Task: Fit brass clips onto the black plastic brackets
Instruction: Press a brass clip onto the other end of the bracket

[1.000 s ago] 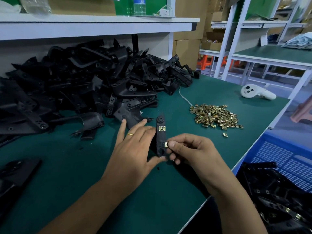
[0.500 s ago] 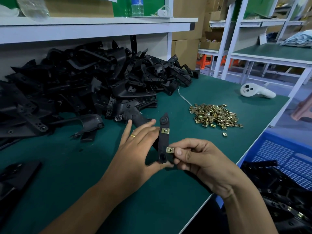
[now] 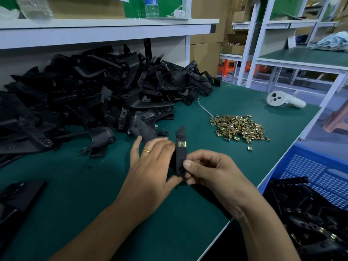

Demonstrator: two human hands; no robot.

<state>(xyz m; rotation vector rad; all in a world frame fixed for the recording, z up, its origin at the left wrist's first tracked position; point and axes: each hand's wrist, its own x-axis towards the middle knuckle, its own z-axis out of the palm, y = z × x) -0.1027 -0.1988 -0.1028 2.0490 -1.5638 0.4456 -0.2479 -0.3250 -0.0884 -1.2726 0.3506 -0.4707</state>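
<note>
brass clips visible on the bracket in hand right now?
1. One brass clip sits on the upper part of the held bracket. The right hand thumb covers the lower end, so a second clip may be hidden there.

right hand point(image 3: 211, 171) now has its thumb over the lower end of the black bracket point(image 3: 181, 153), covering the second brass clip that showed there half a second ago. bracket sits more upright than half a second ago, only the upper brass clip point(image 3: 182, 144) visible. left hand point(image 3: 150, 166) has its fingers spread wider behind the bracket.
</note>
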